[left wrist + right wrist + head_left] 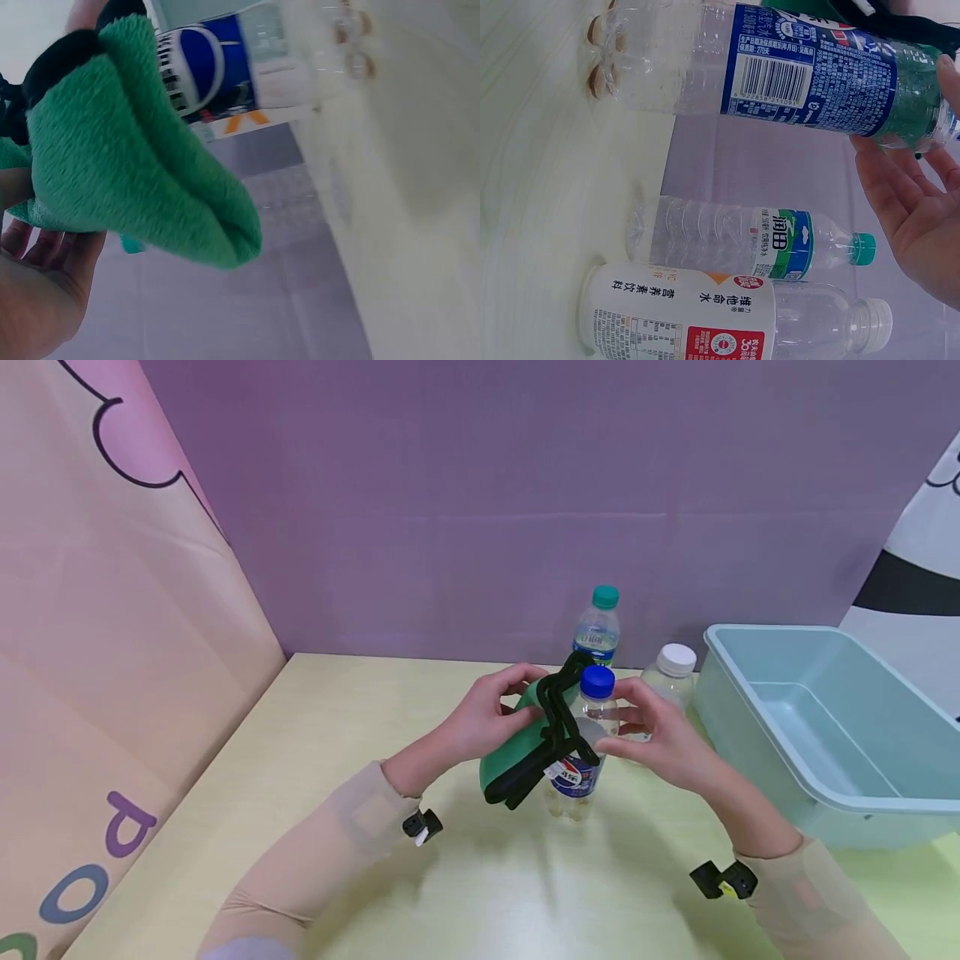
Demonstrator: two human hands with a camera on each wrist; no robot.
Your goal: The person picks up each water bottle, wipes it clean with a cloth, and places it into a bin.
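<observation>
My left hand (486, 714) grips a folded green plush cloth (142, 150) with black edging, its thumb in front and its fingers behind. The black-edged side of the cloth (517, 752) leans against a clear Pepsi bottle (597, 718) with a blue cap and partly covers it in the head view. My right hand (663, 735) holds the upper part of that bottle from the right, thumb on the near side and fingers behind. In the right wrist view the Pepsi bottle (810, 75) shows its blue barcode label. It stands upright on the table.
Behind stands a water bottle with a green cap (597, 622). A white-capped bottle (671, 677) is to its right, beside a pale blue plastic tub (757, 727). A purple cloth wall (450, 527) rises behind the table (360, 718).
</observation>
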